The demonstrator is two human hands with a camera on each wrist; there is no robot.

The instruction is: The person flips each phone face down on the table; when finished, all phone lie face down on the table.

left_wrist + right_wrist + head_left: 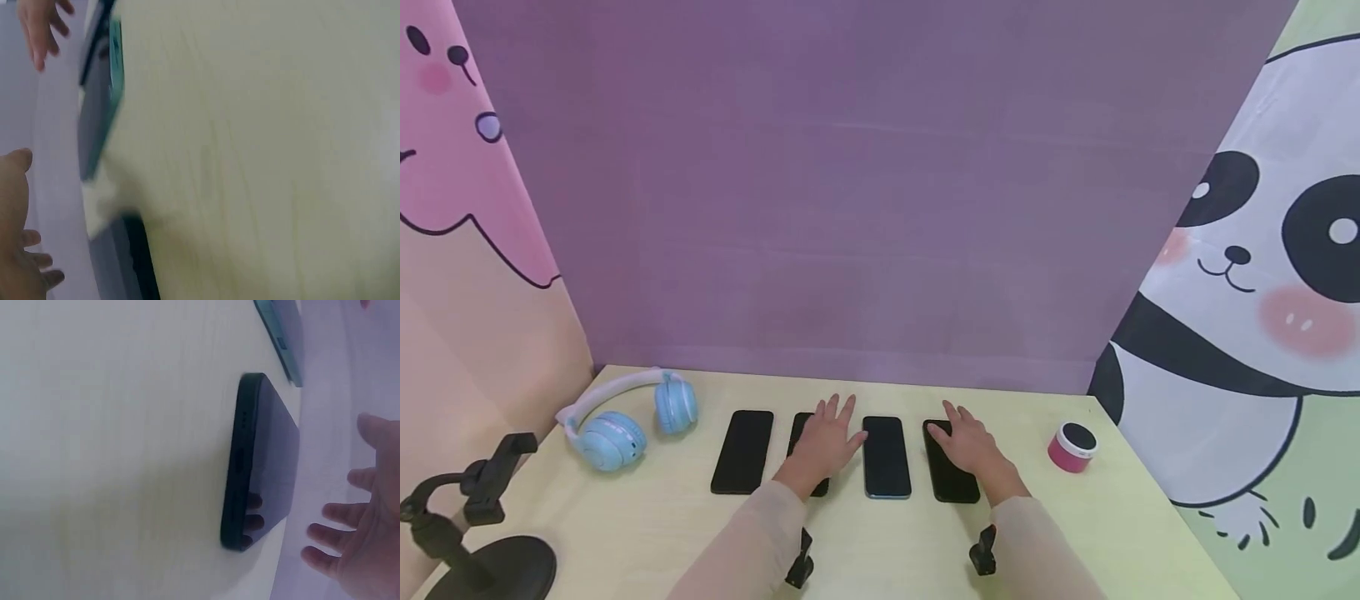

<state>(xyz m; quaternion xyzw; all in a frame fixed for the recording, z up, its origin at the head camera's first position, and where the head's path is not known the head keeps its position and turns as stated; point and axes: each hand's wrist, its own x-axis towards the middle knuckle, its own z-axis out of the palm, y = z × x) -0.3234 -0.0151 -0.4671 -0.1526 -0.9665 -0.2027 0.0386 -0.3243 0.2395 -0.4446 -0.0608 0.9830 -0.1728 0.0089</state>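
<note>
Four is avoided here: several dark phones lie in a row on the pale table (647, 517). My left hand (823, 446), fingers spread, hovers over the second phone from the left (797, 432) and partly hides it. Over the rightmost phone (955, 479) is my right hand (972, 446), its fingers extended. In the right wrist view that phone (275, 462) lies flat, the fingers above it and mirrored in its screen. Between the hands lies a phone with a bluish edge (886, 458). Farthest left is a larger black phone (742, 452). Neither hand holds anything.
Light blue headphones (613, 437) lie at the table's back left. A black stand with a round base (493, 575) is at the front left. To the right sits a small pink and white round object with a dark top (1072, 447). A purple backdrop (865, 208) rises behind the table.
</note>
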